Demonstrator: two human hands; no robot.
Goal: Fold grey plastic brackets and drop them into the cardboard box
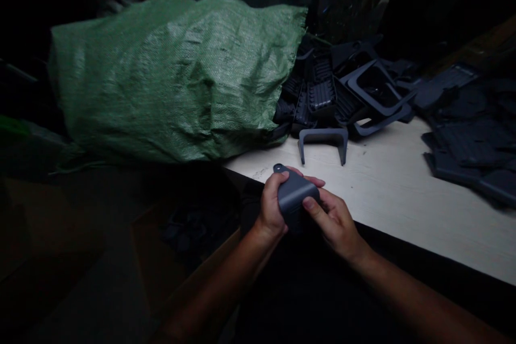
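Note:
A dark grey plastic part with a rounded edge and a small holed tab at its far left corner is held between both hands, in front of the table's near edge. My left hand is closed on its left side, thumb on top. From the right, my right hand grips it, thumb on the near rounded edge and fingers behind. A grey U-shaped bracket stands on the pale table just beyond the hands. The underside of the held part is hidden.
A large green woven sack lies at the left, its mouth toward a heap of dark plastic parts. Another pile of dark flat parts sits at the right. Below the table at left is a dim cardboard box.

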